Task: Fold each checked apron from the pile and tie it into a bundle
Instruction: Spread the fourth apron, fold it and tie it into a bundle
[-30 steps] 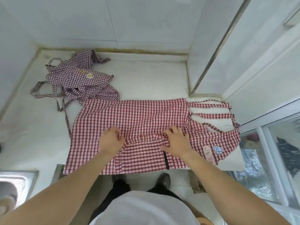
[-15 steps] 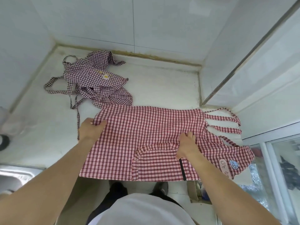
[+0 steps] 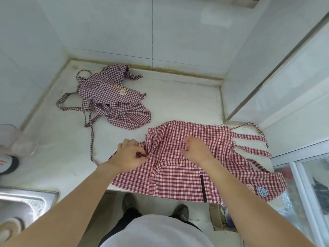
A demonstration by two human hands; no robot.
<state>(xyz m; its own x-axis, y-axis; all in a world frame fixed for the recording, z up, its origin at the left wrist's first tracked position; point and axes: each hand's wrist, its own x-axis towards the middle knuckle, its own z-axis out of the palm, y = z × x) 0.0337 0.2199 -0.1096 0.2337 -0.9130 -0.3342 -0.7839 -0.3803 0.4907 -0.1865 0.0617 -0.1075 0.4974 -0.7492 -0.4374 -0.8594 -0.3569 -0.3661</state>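
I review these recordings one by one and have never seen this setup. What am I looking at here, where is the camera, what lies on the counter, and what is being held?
There is no machine: a person works with two bare hands. The single picture comes from a wide-angle camera worn on the head, looking forward and down, so the arms reach in from the bottom edge and the shoes show below.

On the white counter lies a red checked apron, spread flat, its near edge hanging over the front and its straps trailing to the right. Behind it, to the left, sits a crumpled pile of purple checked aprons, one with a daisy motif. A steel sink is at lower left.

The left hand pinches the red apron's bunched left edge in a closed grip. The right hand lies on the cloth with fingers curled; whether it pinches fabric is unclear.
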